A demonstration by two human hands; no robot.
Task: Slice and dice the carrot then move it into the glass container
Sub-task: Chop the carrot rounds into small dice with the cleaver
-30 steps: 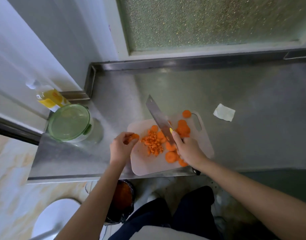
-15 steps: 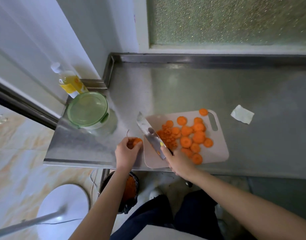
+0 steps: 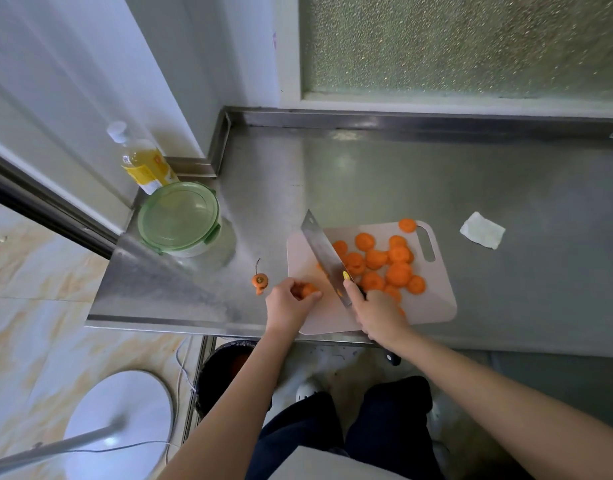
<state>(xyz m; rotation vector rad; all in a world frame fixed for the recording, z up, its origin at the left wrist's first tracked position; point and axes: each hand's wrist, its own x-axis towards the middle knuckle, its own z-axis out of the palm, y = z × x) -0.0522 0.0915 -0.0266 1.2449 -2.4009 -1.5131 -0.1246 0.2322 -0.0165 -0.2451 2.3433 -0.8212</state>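
Several orange carrot rounds (image 3: 384, 263) lie on a pale cutting board (image 3: 433, 306) near the steel counter's front edge. My right hand (image 3: 376, 313) grips the handle of a cleaver (image 3: 324, 252), whose blade angles up and left over the board. My left hand (image 3: 287, 301) pinches a small carrot piece (image 3: 309, 289) at the board's left edge. A carrot stem end (image 3: 260, 281) sits on the counter just left of that hand. The glass container (image 3: 178, 220), with a green lid on it, stands at the counter's left.
A bottle of yellow oil (image 3: 144, 164) stands behind the container by the wall. A folded white tissue (image 3: 482, 230) lies right of the board. Below the counter edge are a black bin (image 3: 225, 372) and a white round base (image 3: 119, 424) on the floor.
A carrot stem end now lies on the counter left of my left hand. That hand has come back to the board's left edge, still holding a piece. The cleaver blade has shifted slightly.
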